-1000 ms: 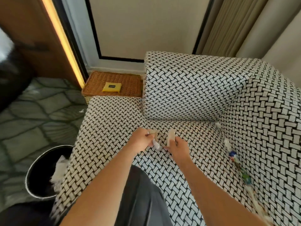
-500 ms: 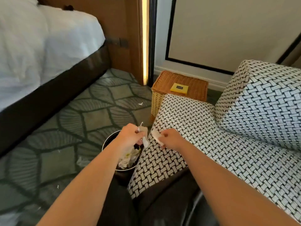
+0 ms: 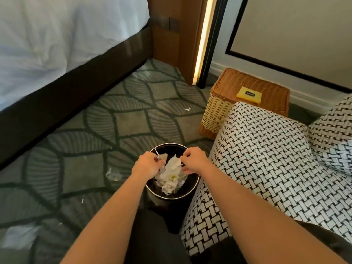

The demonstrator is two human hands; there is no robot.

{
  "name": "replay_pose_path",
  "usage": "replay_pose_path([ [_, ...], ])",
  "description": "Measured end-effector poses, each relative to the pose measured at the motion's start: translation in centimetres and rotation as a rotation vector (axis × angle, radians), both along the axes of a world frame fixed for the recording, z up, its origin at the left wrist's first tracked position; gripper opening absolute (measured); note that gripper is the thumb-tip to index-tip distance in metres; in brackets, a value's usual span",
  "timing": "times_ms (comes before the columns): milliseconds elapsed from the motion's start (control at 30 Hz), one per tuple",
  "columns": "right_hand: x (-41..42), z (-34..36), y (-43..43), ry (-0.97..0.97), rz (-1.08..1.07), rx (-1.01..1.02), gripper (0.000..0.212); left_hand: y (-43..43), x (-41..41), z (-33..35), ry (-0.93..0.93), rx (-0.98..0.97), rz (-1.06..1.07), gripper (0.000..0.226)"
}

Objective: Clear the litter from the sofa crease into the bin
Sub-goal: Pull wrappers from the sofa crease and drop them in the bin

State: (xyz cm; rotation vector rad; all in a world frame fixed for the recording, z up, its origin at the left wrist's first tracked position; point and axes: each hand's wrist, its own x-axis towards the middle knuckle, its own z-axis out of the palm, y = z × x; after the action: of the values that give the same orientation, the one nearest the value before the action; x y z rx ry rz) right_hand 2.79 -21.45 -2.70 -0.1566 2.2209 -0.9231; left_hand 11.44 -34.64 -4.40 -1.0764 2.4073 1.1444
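Both my hands hover over the round black bin (image 3: 168,145), which stands on the carpet beside the sofa (image 3: 266,161). Crumpled white paper (image 3: 171,178) fills the bin. My left hand (image 3: 147,165) pinches a small greyish scrap of litter (image 3: 162,156) above the bin's left side. Over the right side, my right hand (image 3: 194,160) has its fingers curled downward right next to the paper heap. Whether it holds a scrap is hidden. The sofa crease is out of view.
A wicker basket (image 3: 228,103) with a yellow packet (image 3: 249,94) on its lid stands behind the sofa's end. A bed (image 3: 57,44) with a dark base runs along the left. Small paper scraps (image 3: 113,175) lie on the patterned carpet.
I have turned from the sofa seat to the bin. Both hands carried their scraps leftward and now hang directly over the bin opening. The white piece in my right hand no longer shows.
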Motion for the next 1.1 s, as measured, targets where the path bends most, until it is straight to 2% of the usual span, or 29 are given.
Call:
replay_pose_path([
  [133,-0.3,-0.7,0.3,0.087,0.052,0.053,0.022,0.0,-0.2,-1.2,-0.029,-0.037,-0.059,0.029],
  [300,-0.3,0.6,2.1,0.150,0.149,-0.010,0.022,0.3,-0.3,-0.6,-0.005,-0.024,-0.113,0.025],
  [500,-0.6,4.2,5.6,0.220,0.223,-0.026,0.020,4.0,-0.6,3.7,0.076,0.041,-0.236,0.024],
  [633,-0.6,6.5,10.7,0.309,0.213,0.014,0.020,9.1,-1.2,7.5,0.207,0.128,-0.329,0.020],
  [867,-0.8,8.2,24.2,0.375,0.029,0.188,0.023,20.6,-2.0,13.2,0.329,0.248,-0.583,0.024],
  [1033,1.5,6.4,35.3,0.517,-0.235,0.545,0.046,29.5,-2.8,14.2,0.300,0.216,-0.796,0.045],
  [1100,3.3,5.2,39.6,0.517,-0.336,0.654,0.051,33.0,-2.9,13.8,0.273,0.228,-0.885,0.048],
])
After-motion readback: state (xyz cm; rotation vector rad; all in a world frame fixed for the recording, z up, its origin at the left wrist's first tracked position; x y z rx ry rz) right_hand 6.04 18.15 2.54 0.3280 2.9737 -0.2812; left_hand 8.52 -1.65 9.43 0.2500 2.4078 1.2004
